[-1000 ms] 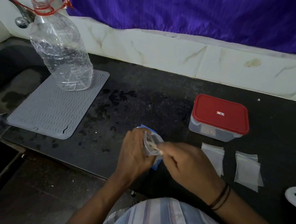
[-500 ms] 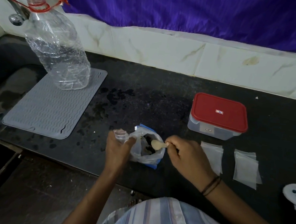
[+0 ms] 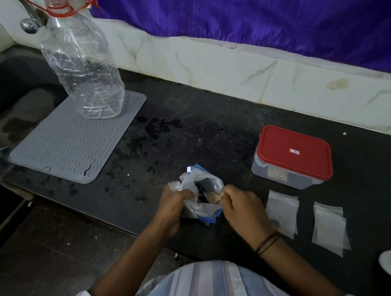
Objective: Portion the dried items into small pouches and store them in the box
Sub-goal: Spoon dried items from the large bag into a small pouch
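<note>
At the front edge of the black speckled bench, the left hand (image 3: 172,203) has its grip bunched on the crinkly clear plastic bag (image 3: 200,191) of dark dried bits. The right hand (image 3: 239,207) pinches a pale wooden spoon (image 3: 212,198) dipped into the bag's mouth. Just right lie two flat, floppy clear pouches (image 3: 282,212), one (image 3: 329,225) further out. Behind them sits the rectangular box (image 3: 292,157), red lid on. Far left, a ribbed grey mat (image 3: 71,140) carries a crumpled clear bottle (image 3: 83,65).
</note>
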The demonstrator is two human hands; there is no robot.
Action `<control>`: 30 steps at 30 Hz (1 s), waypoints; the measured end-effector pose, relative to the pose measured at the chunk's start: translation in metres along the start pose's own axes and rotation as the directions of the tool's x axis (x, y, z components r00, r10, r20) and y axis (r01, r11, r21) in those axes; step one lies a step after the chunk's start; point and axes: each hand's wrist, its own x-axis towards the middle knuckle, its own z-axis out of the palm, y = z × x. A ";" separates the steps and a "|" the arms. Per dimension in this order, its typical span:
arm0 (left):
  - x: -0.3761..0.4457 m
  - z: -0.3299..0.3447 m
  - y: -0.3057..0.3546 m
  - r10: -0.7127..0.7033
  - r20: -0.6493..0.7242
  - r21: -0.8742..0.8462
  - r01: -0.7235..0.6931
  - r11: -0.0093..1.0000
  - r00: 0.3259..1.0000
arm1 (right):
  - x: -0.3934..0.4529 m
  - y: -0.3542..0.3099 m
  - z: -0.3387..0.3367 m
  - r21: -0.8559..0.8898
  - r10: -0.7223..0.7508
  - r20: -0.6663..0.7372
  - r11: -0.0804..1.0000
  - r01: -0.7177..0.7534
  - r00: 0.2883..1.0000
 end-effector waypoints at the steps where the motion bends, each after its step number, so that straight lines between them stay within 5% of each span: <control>1: 0.001 0.001 0.000 -0.002 0.023 -0.032 0.003 0.999 1.000 | 0.000 0.004 0.001 0.073 0.043 -0.002 0.996 -0.042 0.999; 9: 0.006 0.001 -0.006 -0.043 0.074 -0.147 0.053 0.988 0.996 | -0.008 0.021 0.013 0.469 0.263 0.081 0.841 -0.270 0.961; 16: 0.007 0.001 -0.011 -0.033 0.023 -0.099 0.035 0.994 0.999 | -0.015 0.026 0.019 0.678 0.351 0.084 0.666 -0.311 0.933; 21: 0.005 0.001 -0.011 -0.015 -0.028 -0.033 0.014 0.999 0.999 | -0.021 0.027 0.017 0.595 0.303 0.009 0.765 -0.249 0.953; 25: 0.006 -0.001 -0.011 -0.005 -0.058 0.024 0.006 1.000 0.998 | -0.025 0.029 0.015 0.316 0.084 -0.064 0.947 -0.060 0.994; 30: 0.006 -0.001 -0.009 0.017 -0.068 0.085 -0.011 0.996 0.998 | -0.020 0.026 0.011 0.580 0.291 -0.043 0.786 -0.213 0.956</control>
